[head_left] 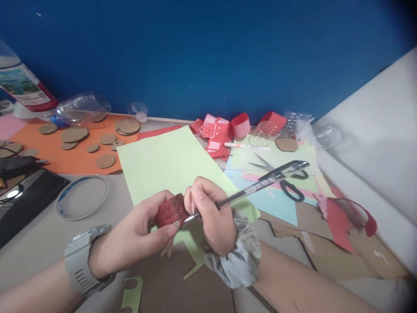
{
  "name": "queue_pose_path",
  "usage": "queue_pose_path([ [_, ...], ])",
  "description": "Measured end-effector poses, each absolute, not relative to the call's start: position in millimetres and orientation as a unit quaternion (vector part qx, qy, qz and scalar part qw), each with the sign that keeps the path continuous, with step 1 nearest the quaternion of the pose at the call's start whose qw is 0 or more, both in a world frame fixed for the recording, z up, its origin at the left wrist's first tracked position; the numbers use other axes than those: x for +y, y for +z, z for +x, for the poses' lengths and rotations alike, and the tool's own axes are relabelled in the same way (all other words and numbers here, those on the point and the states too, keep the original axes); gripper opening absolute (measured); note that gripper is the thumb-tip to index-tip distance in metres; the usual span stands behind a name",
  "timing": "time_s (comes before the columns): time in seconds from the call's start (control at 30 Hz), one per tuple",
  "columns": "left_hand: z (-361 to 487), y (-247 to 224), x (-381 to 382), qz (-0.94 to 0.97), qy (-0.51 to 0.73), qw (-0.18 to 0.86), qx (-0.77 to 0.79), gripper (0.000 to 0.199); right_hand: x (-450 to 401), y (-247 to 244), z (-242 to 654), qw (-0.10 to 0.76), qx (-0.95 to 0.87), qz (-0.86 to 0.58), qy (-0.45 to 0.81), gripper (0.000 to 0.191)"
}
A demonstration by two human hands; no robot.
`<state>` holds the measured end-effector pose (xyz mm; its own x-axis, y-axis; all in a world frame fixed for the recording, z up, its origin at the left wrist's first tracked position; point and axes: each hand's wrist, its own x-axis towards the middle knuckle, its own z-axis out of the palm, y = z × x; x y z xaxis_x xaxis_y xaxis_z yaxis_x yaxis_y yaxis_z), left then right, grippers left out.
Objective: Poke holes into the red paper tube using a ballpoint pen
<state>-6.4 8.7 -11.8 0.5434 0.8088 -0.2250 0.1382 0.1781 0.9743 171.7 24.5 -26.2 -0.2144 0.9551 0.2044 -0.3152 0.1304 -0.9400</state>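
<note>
My left hand (140, 234) pinches a small red-and-black woven band (170, 211), which looks curved like a ring or short roll. In my right hand (213, 217) is a pen (257, 188), gripped low with its tip pointing left and down at the band's right edge. Whether the tip touches the band, I cannot tell. Both hands are over a pale green sheet of paper (159, 161). A watch is on my left wrist and a grey scrunchie on my right.
Cardboard discs (127, 126) lie on orange paper (87, 161), near a clear plastic bottle (81, 106). A tape ring (103, 198) lies left. To the right are scissors (288, 191), a marker (247, 146), red paper loops (241, 126) and scraps. A blue wall (208, 56) stands behind.
</note>
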Motion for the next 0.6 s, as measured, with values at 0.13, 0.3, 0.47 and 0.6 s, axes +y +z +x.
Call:
queue_pose_path([
  [0.13,-5.4,-10.2,7.9,0.584,0.253,0.657,0.405,0.013,25.3,-26.1,173.6,0.522,-0.532,-0.323,0.583,0.035],
  [0.3,-0.9,-4.0,5.1,0.557,0.268,0.659,0.429,0.012,25.8,-26.1,174.7,0.512,-0.545,-0.328,0.577,0.037],
  [0.47,0.0,-2.9,4.2,0.546,0.268,0.666,0.433,0.014,25.2,-24.2,175.0,0.51,-0.554,-0.33,0.569,0.036],
  [0.6,-0.8,-4.2,4.3,0.547,0.268,0.661,0.439,0.014,24.9,-21.0,174.3,0.502,-0.563,-0.341,0.561,0.036],
])
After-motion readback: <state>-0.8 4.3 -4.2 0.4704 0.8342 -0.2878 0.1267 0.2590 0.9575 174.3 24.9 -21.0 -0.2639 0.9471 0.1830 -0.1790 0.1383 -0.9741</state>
